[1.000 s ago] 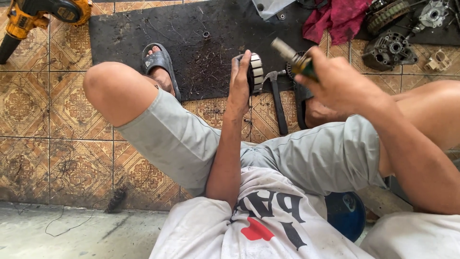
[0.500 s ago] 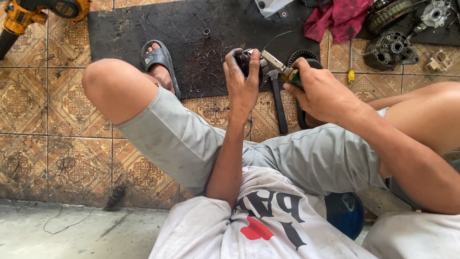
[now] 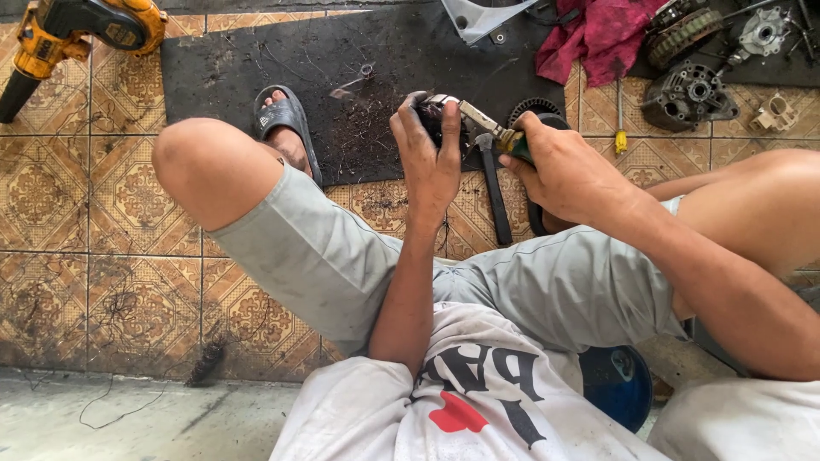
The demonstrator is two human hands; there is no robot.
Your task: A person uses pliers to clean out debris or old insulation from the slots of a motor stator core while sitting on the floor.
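At the far left, about ten o'clock from the hands, we note a yellow blower (image 3: 64,30) lying on the tiled floor (image 3: 77,239), untouched. A black mat (image 3: 256,77) lies at twelve o'clock, with a sandalled foot (image 3: 286,132) on its near edge.

The left hand (image 3: 430,158) is clenched around a small dark round part (image 3: 431,115), held over the mat's near edge. A second ago this hand held the part lower and the tool stood clear of it, raised at one o'clock. The right hand (image 3: 568,175) has since come in from three o'clock; it grips a green-handled tool (image 3: 487,126) whose metal tip now meets the part. We judge that work on the part has resumed.

A hammer (image 3: 495,196) lies on the floor beneath the hands. At one to two o'clock we record a red rag (image 3: 598,38) and grey metal housings (image 3: 688,94), well apart from the hands
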